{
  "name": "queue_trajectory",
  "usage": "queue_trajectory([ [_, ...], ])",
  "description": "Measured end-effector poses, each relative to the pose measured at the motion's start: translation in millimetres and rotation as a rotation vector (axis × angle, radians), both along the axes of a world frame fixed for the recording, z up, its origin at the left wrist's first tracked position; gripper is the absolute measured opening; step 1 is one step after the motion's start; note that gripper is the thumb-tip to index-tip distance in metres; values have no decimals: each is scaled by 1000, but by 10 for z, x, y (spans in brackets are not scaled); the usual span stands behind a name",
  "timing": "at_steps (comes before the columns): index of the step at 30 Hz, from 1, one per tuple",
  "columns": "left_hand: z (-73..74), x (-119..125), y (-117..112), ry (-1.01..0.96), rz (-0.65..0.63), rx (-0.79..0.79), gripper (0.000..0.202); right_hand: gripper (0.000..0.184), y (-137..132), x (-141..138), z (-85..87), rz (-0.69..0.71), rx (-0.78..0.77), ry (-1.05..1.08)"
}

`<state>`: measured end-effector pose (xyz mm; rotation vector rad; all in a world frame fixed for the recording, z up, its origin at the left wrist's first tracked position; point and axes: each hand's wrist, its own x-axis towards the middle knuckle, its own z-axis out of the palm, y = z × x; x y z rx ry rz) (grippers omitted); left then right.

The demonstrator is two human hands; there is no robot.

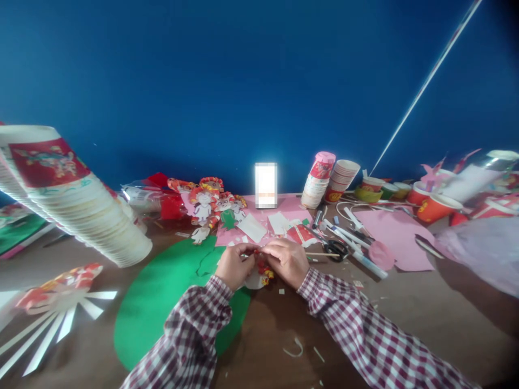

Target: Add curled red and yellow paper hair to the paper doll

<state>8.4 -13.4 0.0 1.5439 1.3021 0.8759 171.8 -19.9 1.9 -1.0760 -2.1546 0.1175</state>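
My left hand (235, 266) and my right hand (286, 260) meet over the middle of the table, fingers pinched close together. Between them is a small red-and-yellow paper cutout (266, 274), with a white rounded part (254, 281) beneath it. My fingers cover much of it, so its full shape is hidden. A green paper sheet (162, 302) with a curved edge lies under and left of my left hand. Just beyond my fingers are a pink sheet (227, 237), white paper pieces (252, 228) and a red printed piece (300, 233).
A leaning stack of paper cups (93, 210) rises at the left, near a cup cut into strips (67, 302). Paper figures (203, 208) lie behind my left hand. Scissors (335, 248), markers (367, 262), two cup stacks (317, 183) and orange cups (438, 208) sit to the right.
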Motion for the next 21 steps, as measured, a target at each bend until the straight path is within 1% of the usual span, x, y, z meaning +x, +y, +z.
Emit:
queue_trajectory([
  [5, -2, -7, -12, 43, 15, -4, 26, 15, 3, -2, -8, -7, 10, 0],
  [12, -9, -9, -16, 128, 58, 114, 25, 17, 4, -2, 3, 2, 1, -2],
  [17, -18, -21, -9, 157, 50, 113, 25, 18, -4, 0, 11, -4, -4, -4],
  [21, -10, -18, -14, 137, 53, 94, 25, 19, -5, -2, 21, 8, -6, 5],
])
